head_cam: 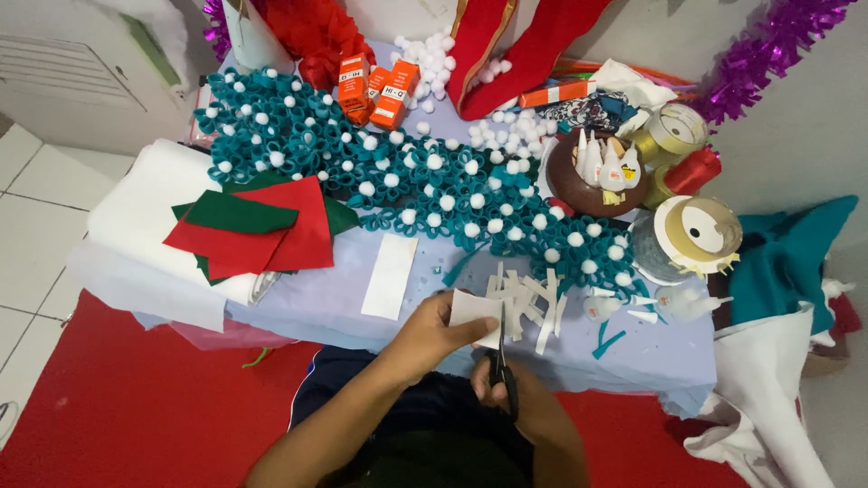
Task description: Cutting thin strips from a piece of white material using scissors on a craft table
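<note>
My left hand [432, 332] pinches a small white felt piece [472, 308] at the table's near edge. My right hand [495, 384] grips black-handled scissors [500, 354], whose blades point up into the white piece. Just beyond lies a pile of cut white strips [529, 303]. A larger white felt rectangle [391, 276] lies flat to the left of my hands.
A teal loop garland with white pompoms [407, 176] spans the table. Red and green felt sheets [253, 226] lie left, a brown bowl of glue tips [599, 176] and ribbon spools [698, 233] right, orange boxes [380, 90] at the back. A red mat [136, 407] covers the floor.
</note>
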